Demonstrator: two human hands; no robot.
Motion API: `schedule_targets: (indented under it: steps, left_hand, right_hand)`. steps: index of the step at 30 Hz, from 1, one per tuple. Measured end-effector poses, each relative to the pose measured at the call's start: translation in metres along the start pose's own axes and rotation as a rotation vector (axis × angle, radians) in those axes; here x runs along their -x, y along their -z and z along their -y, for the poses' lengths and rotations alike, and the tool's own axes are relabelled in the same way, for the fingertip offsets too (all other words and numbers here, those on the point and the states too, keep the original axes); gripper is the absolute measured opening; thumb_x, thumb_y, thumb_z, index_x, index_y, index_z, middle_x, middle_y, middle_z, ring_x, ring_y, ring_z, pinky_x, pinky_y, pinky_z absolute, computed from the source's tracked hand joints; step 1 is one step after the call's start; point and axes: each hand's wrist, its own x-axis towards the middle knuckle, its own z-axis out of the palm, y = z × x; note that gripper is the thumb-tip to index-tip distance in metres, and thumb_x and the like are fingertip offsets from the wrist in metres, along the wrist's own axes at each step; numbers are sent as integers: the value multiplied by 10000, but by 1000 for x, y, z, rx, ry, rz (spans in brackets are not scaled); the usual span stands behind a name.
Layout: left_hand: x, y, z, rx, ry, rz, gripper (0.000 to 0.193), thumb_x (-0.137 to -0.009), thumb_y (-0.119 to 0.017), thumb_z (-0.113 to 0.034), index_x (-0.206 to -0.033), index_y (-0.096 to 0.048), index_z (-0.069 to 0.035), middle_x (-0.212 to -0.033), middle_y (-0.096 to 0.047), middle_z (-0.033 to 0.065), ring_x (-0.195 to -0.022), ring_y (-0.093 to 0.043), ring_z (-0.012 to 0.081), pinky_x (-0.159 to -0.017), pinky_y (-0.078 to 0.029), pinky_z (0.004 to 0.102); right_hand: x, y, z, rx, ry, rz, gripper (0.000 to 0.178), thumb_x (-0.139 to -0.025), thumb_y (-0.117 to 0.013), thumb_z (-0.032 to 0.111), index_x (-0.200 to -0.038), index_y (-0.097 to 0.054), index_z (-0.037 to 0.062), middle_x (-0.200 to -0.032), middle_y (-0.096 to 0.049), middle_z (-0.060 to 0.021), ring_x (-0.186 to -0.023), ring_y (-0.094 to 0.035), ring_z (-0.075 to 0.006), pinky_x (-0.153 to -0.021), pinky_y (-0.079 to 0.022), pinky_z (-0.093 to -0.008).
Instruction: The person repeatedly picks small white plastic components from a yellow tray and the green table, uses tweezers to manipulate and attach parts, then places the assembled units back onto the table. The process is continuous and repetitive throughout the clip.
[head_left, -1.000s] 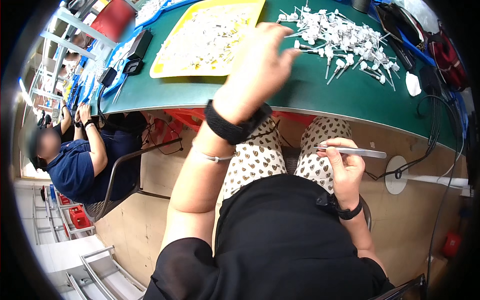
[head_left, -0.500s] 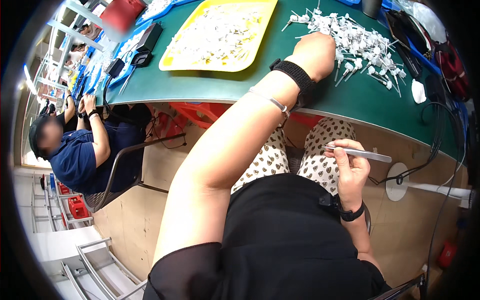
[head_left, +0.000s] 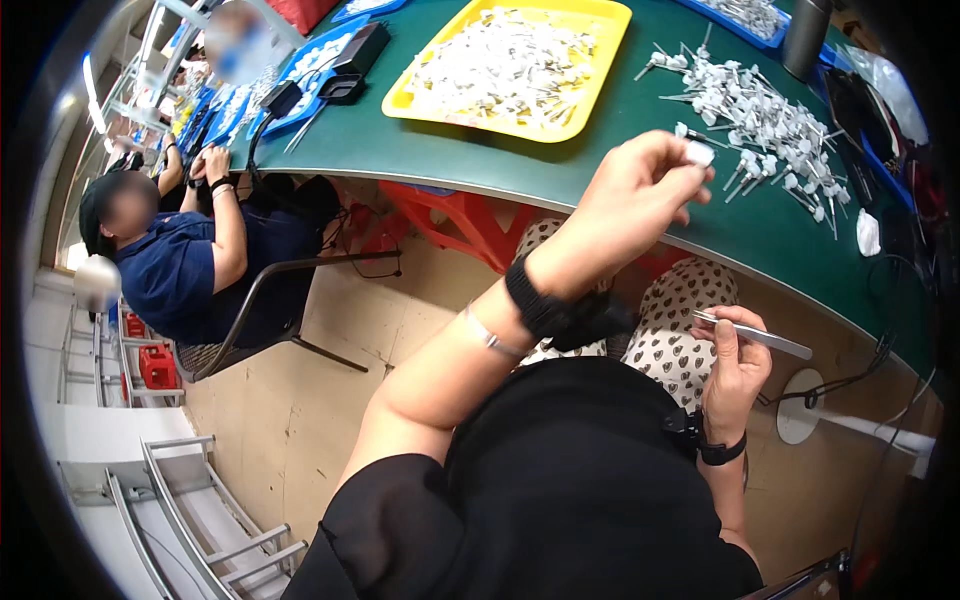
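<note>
My left hand point(head_left: 640, 195) is raised over the edge of the green table point(head_left: 450, 150), pinching a small white part point(head_left: 699, 153) between its fingertips. My right hand point(head_left: 738, 365) rests low above my lap and grips metal tweezers point(head_left: 760, 337) that point to the right. A pile of small white parts with thin stems point(head_left: 770, 125) lies on the table just beyond my left hand. A yellow tray point(head_left: 520, 65) full of small white pieces sits further left on the table.
A person in a dark blue shirt point(head_left: 175, 265) sits on a chair at the left, hands at the table. Blue trays point(head_left: 300, 80) and a black box point(head_left: 360, 50) lie at the back left. A dark cylinder point(head_left: 805, 40) stands at the back right. Metal racks point(head_left: 190, 510) are at lower left.
My left hand has come back from the pile on the table toward me, now holding a small white part. My right hand with the tweezers has stayed near my lap.
</note>
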Motion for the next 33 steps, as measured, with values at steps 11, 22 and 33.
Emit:
schedule_targets:
  steps: [11, 22, 33]
  left_hand:
    - [115, 5, 86, 222, 335, -35, 154, -935, -697, 10, -1085, -661, 3, -1030, -714, 78, -964, -703, 149, -872, -580, 281]
    - [116, 6, 98, -103, 210, -19, 110, -918, -730, -30, -1026, -715, -15, -1012, -711, 39, -858, -636, 80, -750, -516, 230]
    - [120, 6, 100, -304, 36, 5, 143, -909, -713, -8, -1051, -726, 11, -1004, -710, 86, -908, -668, 168, -808, -538, 293]
  right_hand:
    - [8, -14, -3, -67, -102, 62, 155, -994, -634, 29, -1128, -614, -45, -1040, -706, -131, -962, -705, -174, -882, -575, -295]
    - [9, -20, -3, 110, -61, 95, 149, -952, -686, 2, -1098, -668, -20, -1031, -711, -92, -913, -689, -134, -792, -556, -254]
    - [7, -21, -13, 233, 30, 105, 116, -943, -695, -6, -1057, -679, -14, -987, -702, -85, -818, -649, -111, -709, -530, -248]
